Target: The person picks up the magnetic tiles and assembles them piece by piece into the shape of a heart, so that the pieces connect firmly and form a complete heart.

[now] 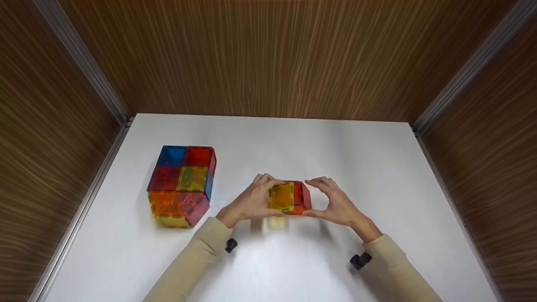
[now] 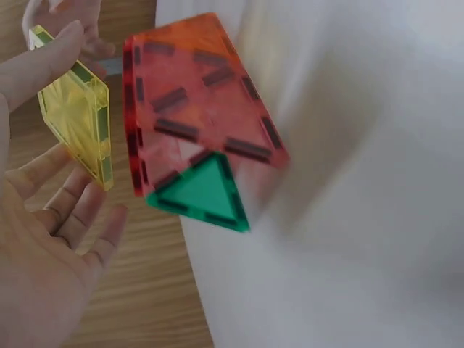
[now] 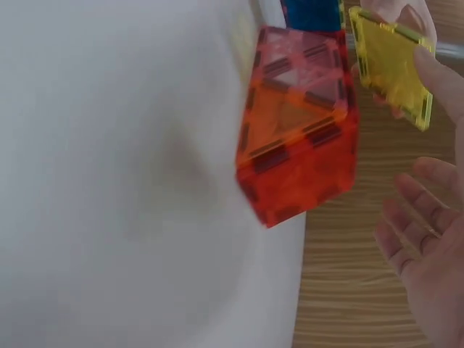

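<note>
Near the middle of the table, my left hand (image 1: 254, 199) holds a yellow square magnetic tile (image 1: 281, 197) by opposite edges. In the left wrist view the thumb is on one edge of that yellow tile (image 2: 76, 116) and the fingers are at the other. Close by is a small block of red and orange tiles (image 2: 192, 87), with a green triangle tile (image 2: 199, 190) at one end. My right hand (image 1: 337, 205) is at the block's right side, thumb and fingers spread apart. Whether its thumb touches the yellow tile (image 3: 391, 69) cannot be told.
On the left of the white table (image 1: 377, 167) stands a larger block of blue, red, yellow and orange tiles (image 1: 165, 178). Wood-grain walls (image 1: 268, 58) enclose the back and both sides. Small black devices (image 1: 361, 261) sit by the wrists.
</note>
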`<state>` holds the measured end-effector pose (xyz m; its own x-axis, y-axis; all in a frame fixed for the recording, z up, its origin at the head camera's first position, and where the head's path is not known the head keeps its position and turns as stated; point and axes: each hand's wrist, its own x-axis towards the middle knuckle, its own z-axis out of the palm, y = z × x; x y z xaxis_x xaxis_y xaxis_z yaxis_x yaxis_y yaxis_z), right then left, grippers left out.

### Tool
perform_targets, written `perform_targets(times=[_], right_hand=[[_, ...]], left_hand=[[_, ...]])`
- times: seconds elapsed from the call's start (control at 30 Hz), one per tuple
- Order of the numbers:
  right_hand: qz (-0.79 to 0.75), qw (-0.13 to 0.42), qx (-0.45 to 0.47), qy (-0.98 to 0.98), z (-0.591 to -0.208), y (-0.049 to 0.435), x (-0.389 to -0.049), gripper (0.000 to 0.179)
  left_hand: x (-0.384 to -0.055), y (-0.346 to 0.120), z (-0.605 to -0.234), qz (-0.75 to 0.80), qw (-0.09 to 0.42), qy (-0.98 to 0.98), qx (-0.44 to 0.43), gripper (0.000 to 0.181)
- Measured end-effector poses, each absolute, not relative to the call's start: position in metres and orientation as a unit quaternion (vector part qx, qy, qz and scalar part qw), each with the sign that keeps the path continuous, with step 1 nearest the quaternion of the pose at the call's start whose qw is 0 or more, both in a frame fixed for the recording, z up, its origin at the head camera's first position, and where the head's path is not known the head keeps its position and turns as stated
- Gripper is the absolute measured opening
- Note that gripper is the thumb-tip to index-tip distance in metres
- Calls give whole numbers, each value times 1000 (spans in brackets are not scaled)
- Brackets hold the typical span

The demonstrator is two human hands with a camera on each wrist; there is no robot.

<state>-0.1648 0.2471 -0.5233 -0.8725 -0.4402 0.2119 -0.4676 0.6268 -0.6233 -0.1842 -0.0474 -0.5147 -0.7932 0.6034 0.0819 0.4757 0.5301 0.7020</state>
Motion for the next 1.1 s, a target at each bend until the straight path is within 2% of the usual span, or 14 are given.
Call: perform_targets(times=[0.3, 0.5, 0.8, 1.1], right_hand=[[347, -41, 215, -912, -546, 256, -182, 98], [358, -71, 218, -905, -554, 253, -187, 99], [379, -69, 225, -895, -558, 249, -190, 87], [389, -70, 233, -888, -557, 253, -192, 86]], left_hand=[[-193, -78, -539, 432, 108, 865, 232, 80], [-198, -82, -553, 458, 127, 856, 201, 82], [-206, -75, -561, 469, 152, 844, 212, 81], [-207, -73, -561, 484, 157, 833, 219, 80]])
